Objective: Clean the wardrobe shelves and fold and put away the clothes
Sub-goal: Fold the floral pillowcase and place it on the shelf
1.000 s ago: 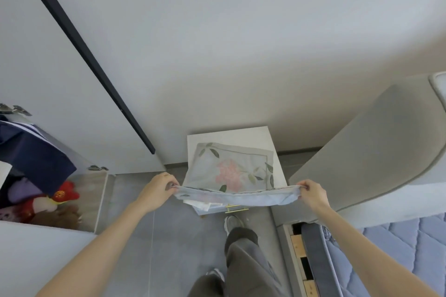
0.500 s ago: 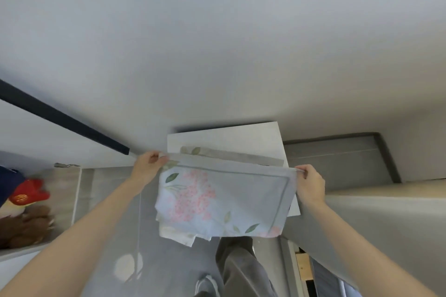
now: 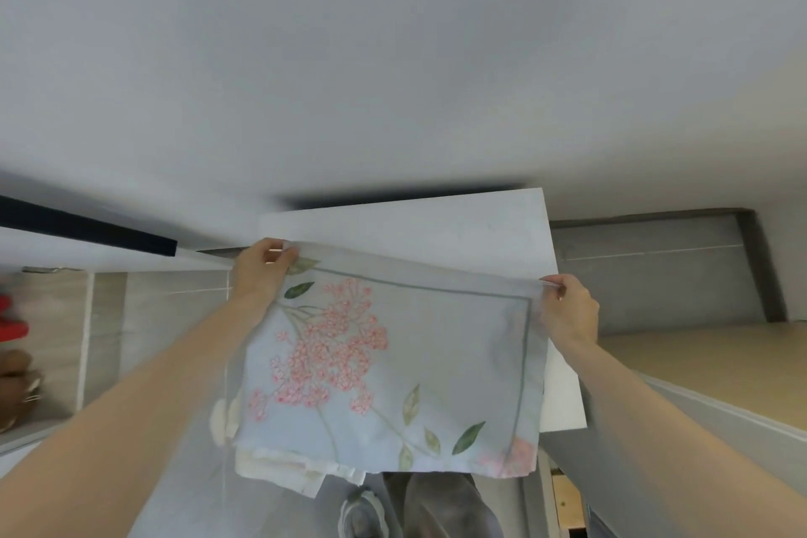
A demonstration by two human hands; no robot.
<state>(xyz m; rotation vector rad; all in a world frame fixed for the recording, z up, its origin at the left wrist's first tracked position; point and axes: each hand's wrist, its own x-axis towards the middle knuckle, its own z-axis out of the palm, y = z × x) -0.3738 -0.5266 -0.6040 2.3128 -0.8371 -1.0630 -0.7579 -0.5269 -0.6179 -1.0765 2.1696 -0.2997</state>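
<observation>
Held up in front of the body, over a white bedside table (image 3: pixel 436 227) and just clear of its top: a pale blue floral cloth (image 3: pixel 393 367), probably a pillowcase or similar bed linen, printed with pink blossom clusters and green leaves inside a thin grey border line. Pinched at the upper left corner by the left hand (image 3: pixel 262 271), fingers closed on the top edge; pinched at the upper right corner by the right hand (image 3: pixel 567 310), fingers likewise closed on the hem, thumb tucked behind. Stretched fairly taut between the two grips along the top, hanging free below, doubled over, with a whiter inner layer peeping out at the lower left corner. Judged light and thoroughly soft: no stiffness anywhere, draping straight down, thin enough to let the forearm show faintly through at the left margin. Not fragile, not slippery to bare fingers, but prone to sliding layer on layer, so likely to skew if gripped through one layer only. Best taken at the corners, both layers pinched together, as now; for the next fold, probably top corners brought down to the lower corners or the whole laid flat on the table top and smoothed by palm. Worth watching: the uneven bottom edge, which suggests layers out of line and wants squaring before any further fold. Off to the left, blurred, part of the open wardrobe (image 3: pixel 56 341) with something red and something brown inside, too smeared to name.
</observation>
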